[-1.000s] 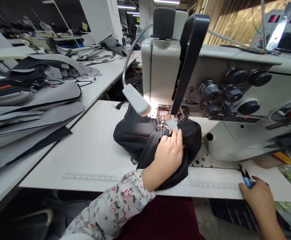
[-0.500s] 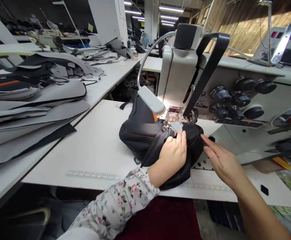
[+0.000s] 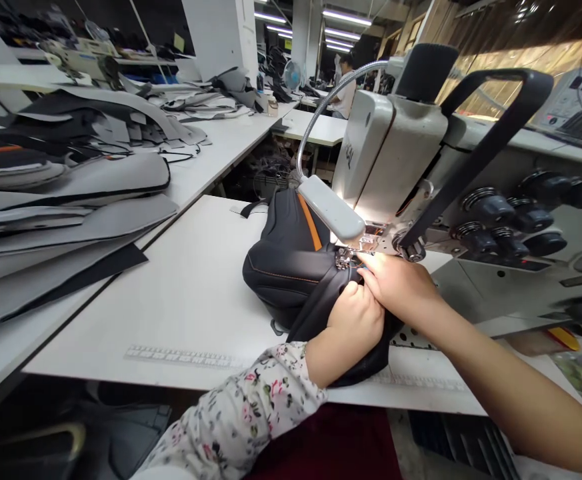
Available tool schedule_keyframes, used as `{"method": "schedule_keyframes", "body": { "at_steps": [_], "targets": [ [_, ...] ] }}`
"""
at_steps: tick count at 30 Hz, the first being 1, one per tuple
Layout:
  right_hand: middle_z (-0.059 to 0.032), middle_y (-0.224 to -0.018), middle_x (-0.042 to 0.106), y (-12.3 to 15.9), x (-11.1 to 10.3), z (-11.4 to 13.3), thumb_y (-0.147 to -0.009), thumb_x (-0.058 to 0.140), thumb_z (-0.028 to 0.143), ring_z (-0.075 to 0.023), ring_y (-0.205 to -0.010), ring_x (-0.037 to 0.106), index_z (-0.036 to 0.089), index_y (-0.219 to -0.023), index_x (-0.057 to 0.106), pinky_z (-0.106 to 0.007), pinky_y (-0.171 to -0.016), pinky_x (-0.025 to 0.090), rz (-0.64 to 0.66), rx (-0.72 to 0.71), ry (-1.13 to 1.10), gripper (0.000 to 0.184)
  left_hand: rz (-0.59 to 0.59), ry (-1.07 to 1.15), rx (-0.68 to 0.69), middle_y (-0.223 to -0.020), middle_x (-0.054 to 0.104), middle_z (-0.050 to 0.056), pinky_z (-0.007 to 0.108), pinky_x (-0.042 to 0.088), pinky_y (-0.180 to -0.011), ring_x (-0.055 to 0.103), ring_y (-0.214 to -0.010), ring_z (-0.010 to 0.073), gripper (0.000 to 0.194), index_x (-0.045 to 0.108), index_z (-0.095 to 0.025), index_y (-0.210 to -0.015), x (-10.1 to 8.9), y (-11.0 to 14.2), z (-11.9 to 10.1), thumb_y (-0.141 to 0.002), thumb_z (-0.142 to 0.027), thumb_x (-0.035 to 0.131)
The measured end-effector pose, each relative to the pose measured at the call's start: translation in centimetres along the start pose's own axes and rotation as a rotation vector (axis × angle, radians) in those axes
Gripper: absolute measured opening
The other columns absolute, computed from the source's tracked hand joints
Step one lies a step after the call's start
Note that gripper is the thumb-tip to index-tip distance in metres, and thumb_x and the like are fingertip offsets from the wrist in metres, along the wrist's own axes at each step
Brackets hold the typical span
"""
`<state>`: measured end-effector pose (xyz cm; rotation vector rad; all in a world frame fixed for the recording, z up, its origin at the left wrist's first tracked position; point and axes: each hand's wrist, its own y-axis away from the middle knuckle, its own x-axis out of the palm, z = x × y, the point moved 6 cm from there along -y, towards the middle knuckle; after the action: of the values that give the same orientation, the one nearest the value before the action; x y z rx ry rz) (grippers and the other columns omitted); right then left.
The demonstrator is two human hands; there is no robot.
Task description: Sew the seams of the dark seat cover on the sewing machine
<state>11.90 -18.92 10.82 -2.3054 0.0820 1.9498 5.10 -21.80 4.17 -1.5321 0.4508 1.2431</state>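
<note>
A black leather-like cover (image 3: 291, 273) with orange stitching and an orange stripe lies bunched under the sewing machine (image 3: 385, 133). Its presser foot (image 3: 345, 257) rests on or just over the cover. My left hand (image 3: 357, 320) is closed on a fold of the cover, just in front of the foot. Over the fold's right side reaches my right hand (image 3: 401, 283), its fingertips drawn together right beside the foot and touching my left hand. What lies between those fingertips is hidden.
A lamp (image 3: 333, 208) on a bendy neck hangs close above the foot. Grey and black cut pieces (image 3: 71, 220) are stacked on the left table. A ruler scale (image 3: 185, 356) runs along the white tabletop's (image 3: 171, 293) front. Someone (image 3: 345, 87) is in the background.
My right hand has moved left from the cover's right edge to the presser foot. The pale scrap by my left fingers no longer shows. The view has shifted, with the machine farther right.
</note>
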Motion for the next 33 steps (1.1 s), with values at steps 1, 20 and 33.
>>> {"method": "schedule_keyframes", "body": {
  "at_steps": [1, 20, 33],
  "targets": [
    [-0.0061, -0.108, 0.078, -0.5, 0.1, 0.3, -0.101, 0.051, 0.037, -0.0256, -0.087, 0.071, 0.030, -0.126, 0.071, -0.032, -0.060, 0.037, -0.008, -0.002, -0.018, 0.033, 0.007, 0.010, -0.005, -0.101, 0.074, 0.019, 0.042, 0.050, -0.080, 0.068, -0.091, 0.0299, 0.028, 0.073, -0.004, -0.108, 0.1, 0.0, 0.0, -0.098, -0.010, 0.048],
    [-0.0058, -0.120, 0.078, 8.1, 6.6, -6.0, -0.096, 0.061, 0.046, -0.0253, -0.110, 0.075, 0.026, -0.118, 0.078, -0.037, -0.095, 0.058, -0.380, 0.184, -0.883, 0.035, -0.031, 0.506, -0.119, -0.164, 0.040, 0.019, 0.041, 0.052, -0.099, 0.051, -0.147, 0.0276, 0.055, 0.027, -0.009, -0.162, -1.9, 1.7, 2.5, -0.109, -0.020, 0.031],
    [-0.0041, -0.099, 0.079, 7.2, 10.1, -6.0, -0.098, 0.056, 0.053, -0.0204, -0.089, 0.072, 0.024, -0.111, 0.075, -0.029, -0.079, 0.053, -0.358, 0.296, -1.094, 0.038, 0.034, 0.455, 0.136, -0.157, 0.054, 0.006, 0.044, 0.045, -0.102, 0.066, -0.112, 0.0247, 0.044, 0.055, -0.025, -0.151, -1.8, 3.0, 2.0, -0.111, -0.030, 0.039]
  ]
}}
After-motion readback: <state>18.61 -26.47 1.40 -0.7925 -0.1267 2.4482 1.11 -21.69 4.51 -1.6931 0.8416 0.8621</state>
